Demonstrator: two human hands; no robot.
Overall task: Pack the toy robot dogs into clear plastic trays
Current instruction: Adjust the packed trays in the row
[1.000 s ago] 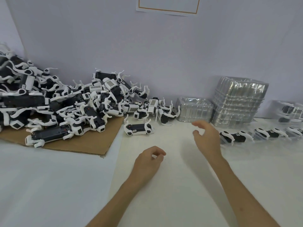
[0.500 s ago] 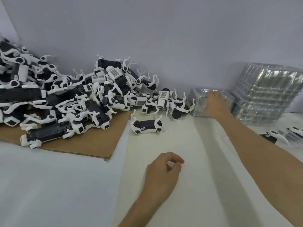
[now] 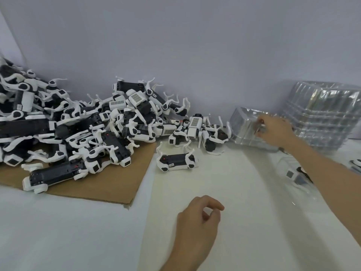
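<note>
One tall tray stack point(image 3: 322, 114); one small tray stack point(image 3: 244, 126), clamped by right hand point(image 3: 273, 130) fingers. One stray toy dog point(image 3: 176, 161) lies left-right; left hand point(image 3: 197, 225) fingers loosely curled.

Plain pale grey-violet wall point(image 3: 195, 45) behind a white table point(image 3: 58, 231); brown cardboard sheet point(image 3: 109, 184) lies toward the table's left edge.

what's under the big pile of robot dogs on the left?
A brown cardboard sheet lies under the pile of toy robot dogs, on the white table. Only its front strip and right corner show; how far back it runs is covered by dogs.
</note>
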